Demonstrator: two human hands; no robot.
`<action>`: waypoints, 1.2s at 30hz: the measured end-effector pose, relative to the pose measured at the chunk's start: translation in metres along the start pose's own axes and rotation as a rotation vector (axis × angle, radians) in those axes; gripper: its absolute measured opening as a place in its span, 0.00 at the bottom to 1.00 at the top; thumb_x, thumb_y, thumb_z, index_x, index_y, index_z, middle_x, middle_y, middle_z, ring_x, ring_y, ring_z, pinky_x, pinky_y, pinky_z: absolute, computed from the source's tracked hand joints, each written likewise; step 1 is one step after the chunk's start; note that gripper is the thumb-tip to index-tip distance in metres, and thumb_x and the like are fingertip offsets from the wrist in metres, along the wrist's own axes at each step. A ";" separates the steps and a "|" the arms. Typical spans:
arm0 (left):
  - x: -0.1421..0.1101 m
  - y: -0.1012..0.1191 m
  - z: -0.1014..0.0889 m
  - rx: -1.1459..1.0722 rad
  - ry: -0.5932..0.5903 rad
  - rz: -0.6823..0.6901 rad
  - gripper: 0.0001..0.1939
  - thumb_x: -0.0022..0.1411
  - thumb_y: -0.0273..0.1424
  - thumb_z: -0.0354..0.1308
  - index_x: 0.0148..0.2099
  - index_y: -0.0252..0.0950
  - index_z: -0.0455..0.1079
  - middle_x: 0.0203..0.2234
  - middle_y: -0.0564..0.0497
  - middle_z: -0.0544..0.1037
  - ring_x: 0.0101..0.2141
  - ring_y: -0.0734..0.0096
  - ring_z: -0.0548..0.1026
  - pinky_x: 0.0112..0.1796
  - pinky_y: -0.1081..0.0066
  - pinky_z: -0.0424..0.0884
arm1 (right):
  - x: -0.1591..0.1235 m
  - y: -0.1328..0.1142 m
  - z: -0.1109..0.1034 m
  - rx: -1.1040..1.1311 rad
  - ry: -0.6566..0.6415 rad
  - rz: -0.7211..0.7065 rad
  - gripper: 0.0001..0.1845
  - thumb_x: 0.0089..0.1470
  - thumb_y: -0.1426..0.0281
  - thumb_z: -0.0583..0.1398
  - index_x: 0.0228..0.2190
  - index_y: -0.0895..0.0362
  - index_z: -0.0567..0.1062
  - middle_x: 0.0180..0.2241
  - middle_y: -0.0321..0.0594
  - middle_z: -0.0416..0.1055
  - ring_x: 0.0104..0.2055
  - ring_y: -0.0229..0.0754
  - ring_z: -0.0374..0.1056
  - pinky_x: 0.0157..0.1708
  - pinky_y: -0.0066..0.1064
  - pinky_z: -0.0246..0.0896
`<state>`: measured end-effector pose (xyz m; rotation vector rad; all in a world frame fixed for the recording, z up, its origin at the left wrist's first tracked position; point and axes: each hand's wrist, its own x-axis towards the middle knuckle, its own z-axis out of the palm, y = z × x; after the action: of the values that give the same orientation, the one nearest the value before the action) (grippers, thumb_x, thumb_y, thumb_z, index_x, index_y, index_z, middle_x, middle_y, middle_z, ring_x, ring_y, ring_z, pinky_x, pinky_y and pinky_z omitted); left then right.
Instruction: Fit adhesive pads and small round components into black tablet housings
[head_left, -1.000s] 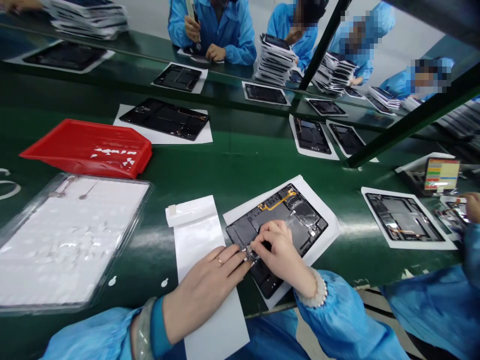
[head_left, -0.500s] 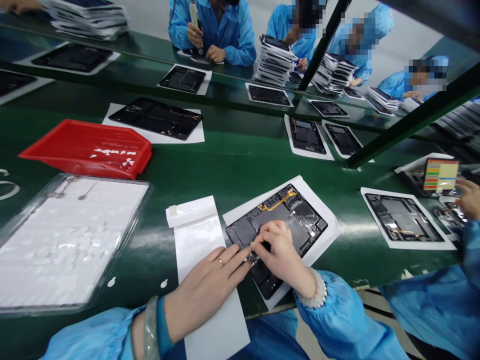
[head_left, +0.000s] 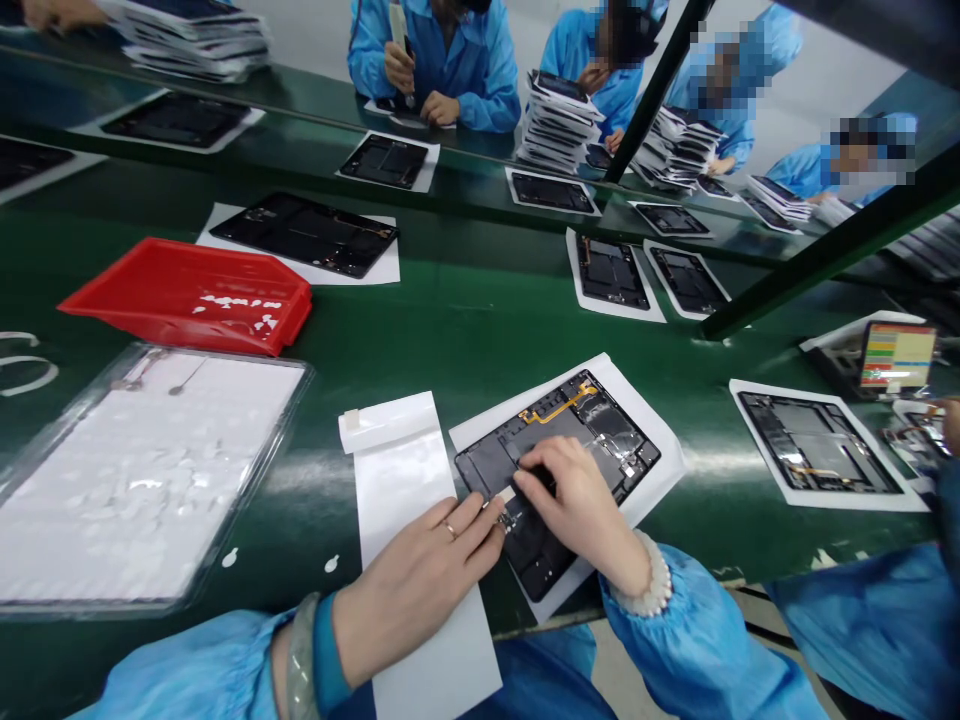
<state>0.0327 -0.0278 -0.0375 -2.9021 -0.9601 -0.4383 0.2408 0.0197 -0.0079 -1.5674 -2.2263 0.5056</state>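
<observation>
Moving the right hand (head_left: 581, 515) off the small circuit board (head_left: 506, 520).

Light-blue sleeves (head_left: 690, 640), white beaded bracelet (head_left: 652, 578)

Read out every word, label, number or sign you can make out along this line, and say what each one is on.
No legible text anywhere.
Rectangular colour-barred card or screen, right of the belt: rows too small to read.
Shallow red plastic tray: white patches blurred, no letters readable.
</observation>
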 end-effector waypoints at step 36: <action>0.033 -0.020 -0.011 -0.206 -0.079 0.016 0.05 0.60 0.29 0.59 0.38 0.37 0.65 0.43 0.52 0.75 0.41 0.65 0.69 0.38 0.64 0.61 | -0.001 0.026 0.006 0.014 0.057 -0.050 0.07 0.60 0.70 0.54 0.34 0.55 0.73 0.37 0.41 0.70 0.41 0.44 0.63 0.42 0.37 0.54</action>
<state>0.0430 0.0060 -0.0186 -3.1306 -0.9542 -0.4502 0.2592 0.0271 -0.0262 -1.4966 -2.2086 0.4559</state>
